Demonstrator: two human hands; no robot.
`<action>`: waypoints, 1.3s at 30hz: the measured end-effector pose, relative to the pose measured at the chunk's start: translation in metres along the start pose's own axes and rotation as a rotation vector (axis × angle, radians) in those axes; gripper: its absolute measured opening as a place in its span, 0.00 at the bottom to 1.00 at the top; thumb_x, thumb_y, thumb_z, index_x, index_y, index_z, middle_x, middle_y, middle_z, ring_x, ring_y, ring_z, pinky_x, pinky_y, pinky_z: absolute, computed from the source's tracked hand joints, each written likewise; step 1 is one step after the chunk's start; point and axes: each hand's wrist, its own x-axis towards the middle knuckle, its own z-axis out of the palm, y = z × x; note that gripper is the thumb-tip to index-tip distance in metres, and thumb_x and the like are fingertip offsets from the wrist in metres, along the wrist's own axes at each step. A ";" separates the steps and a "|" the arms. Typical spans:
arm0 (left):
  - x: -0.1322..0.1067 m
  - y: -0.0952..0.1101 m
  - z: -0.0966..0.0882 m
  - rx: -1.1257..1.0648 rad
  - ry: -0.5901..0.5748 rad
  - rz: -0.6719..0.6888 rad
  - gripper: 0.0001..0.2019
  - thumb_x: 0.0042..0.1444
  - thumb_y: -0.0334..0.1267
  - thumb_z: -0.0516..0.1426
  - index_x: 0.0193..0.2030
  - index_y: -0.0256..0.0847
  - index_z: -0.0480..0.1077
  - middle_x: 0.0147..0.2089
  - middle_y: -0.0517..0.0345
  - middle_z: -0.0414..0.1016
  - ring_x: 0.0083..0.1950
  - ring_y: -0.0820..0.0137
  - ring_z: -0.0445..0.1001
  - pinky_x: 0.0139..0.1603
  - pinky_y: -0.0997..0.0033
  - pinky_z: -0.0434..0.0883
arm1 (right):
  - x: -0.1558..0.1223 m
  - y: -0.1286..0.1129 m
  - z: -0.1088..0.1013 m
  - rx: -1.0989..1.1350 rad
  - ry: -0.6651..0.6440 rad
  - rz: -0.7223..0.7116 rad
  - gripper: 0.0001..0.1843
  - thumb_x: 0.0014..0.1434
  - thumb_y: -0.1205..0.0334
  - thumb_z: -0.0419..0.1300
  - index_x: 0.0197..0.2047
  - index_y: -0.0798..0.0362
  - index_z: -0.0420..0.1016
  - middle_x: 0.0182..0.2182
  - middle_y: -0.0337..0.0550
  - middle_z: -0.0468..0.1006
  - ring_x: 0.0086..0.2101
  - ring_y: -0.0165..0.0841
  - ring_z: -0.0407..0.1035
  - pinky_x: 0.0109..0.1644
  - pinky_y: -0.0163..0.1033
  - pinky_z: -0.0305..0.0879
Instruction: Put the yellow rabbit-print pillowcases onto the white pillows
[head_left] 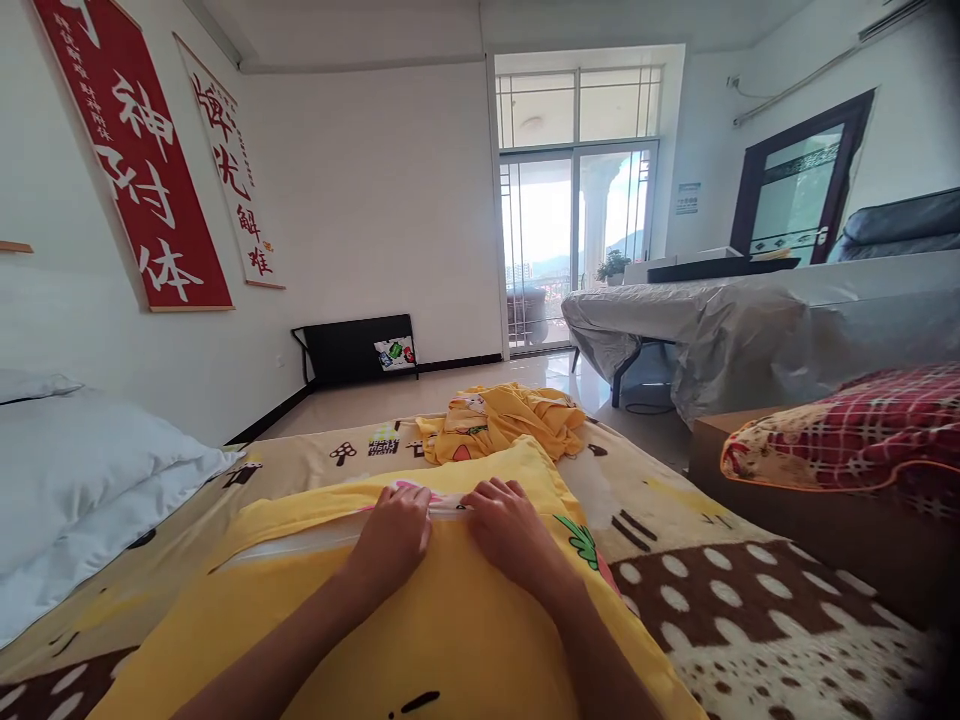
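Note:
A yellow pillow in a printed pillowcase (450, 620) lies on the bed in front of me, its open edge showing a strip of white inner pillow (300, 545). My left hand (394, 535) is closed, pinching the pillowcase edge at the opening. My right hand (506, 525) rests beside it with fingers curled onto the same edge. The two hands almost touch. A second, crumpled yellow pillowcase (499, 420) lies further back on the bed.
The bed has a beige and brown patterned blanket (750, 600). White pillows (82, 470) are stacked at left. A red plaid pillow (855, 430) lies on a wooden stand at right. A covered table (735, 320) and glass balcony doors (574, 240) stand beyond.

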 end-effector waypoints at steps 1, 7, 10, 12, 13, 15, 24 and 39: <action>-0.001 0.001 0.003 0.035 0.000 0.021 0.14 0.59 0.28 0.42 0.40 0.36 0.68 0.42 0.45 0.74 0.46 0.59 0.71 0.49 0.60 0.62 | -0.001 -0.010 0.003 -0.028 0.010 -0.022 0.14 0.57 0.73 0.51 0.41 0.52 0.74 0.40 0.46 0.76 0.43 0.37 0.66 0.48 0.43 0.55; -0.008 -0.007 0.018 0.064 -0.018 0.009 0.16 0.59 0.25 0.41 0.39 0.36 0.69 0.41 0.47 0.74 0.43 0.62 0.71 0.47 0.64 0.66 | 0.000 -0.037 0.027 0.085 0.018 -0.107 0.14 0.61 0.71 0.50 0.47 0.52 0.71 0.46 0.45 0.76 0.48 0.35 0.66 0.53 0.39 0.54; -0.013 -0.013 0.022 0.119 0.013 0.027 0.16 0.60 0.27 0.41 0.40 0.35 0.70 0.40 0.46 0.74 0.43 0.60 0.71 0.47 0.62 0.65 | 0.002 -0.032 0.029 0.134 0.002 -0.112 0.15 0.63 0.69 0.48 0.46 0.49 0.72 0.46 0.43 0.77 0.48 0.33 0.67 0.53 0.39 0.55; -0.016 -0.016 0.024 0.134 0.032 0.029 0.16 0.60 0.27 0.41 0.40 0.35 0.70 0.41 0.46 0.73 0.43 0.60 0.70 0.47 0.60 0.64 | 0.003 -0.029 0.027 0.152 -0.003 -0.104 0.16 0.64 0.69 0.47 0.46 0.48 0.73 0.47 0.41 0.77 0.48 0.33 0.67 0.53 0.39 0.55; -0.017 -0.018 0.025 0.133 0.037 0.026 0.16 0.60 0.27 0.41 0.40 0.36 0.70 0.41 0.46 0.73 0.43 0.60 0.69 0.47 0.60 0.64 | 0.002 -0.029 0.026 0.159 -0.003 -0.101 0.16 0.64 0.69 0.47 0.46 0.47 0.73 0.47 0.40 0.77 0.48 0.32 0.68 0.53 0.39 0.54; -0.021 -0.020 0.026 0.141 0.052 0.003 0.16 0.60 0.27 0.41 0.40 0.36 0.69 0.40 0.47 0.73 0.43 0.60 0.69 0.46 0.60 0.63 | 0.002 -0.029 0.025 0.166 -0.003 -0.097 0.15 0.64 0.69 0.48 0.46 0.46 0.73 0.47 0.39 0.77 0.48 0.32 0.68 0.54 0.39 0.54; -0.031 -0.030 0.026 0.138 0.086 -0.064 0.17 0.62 0.28 0.41 0.42 0.36 0.70 0.42 0.48 0.74 0.46 0.60 0.69 0.49 0.60 0.62 | 0.002 -0.028 0.030 0.190 -0.002 -0.080 0.14 0.62 0.68 0.51 0.46 0.47 0.74 0.49 0.38 0.77 0.49 0.33 0.68 0.55 0.41 0.54; -0.041 -0.070 0.000 0.017 0.085 -0.179 0.13 0.60 0.33 0.42 0.34 0.39 0.66 0.38 0.50 0.74 0.44 0.61 0.69 0.46 0.60 0.61 | 0.002 -0.028 0.022 0.216 -0.065 -0.049 0.13 0.60 0.68 0.53 0.45 0.47 0.73 0.49 0.40 0.76 0.50 0.35 0.67 0.55 0.42 0.53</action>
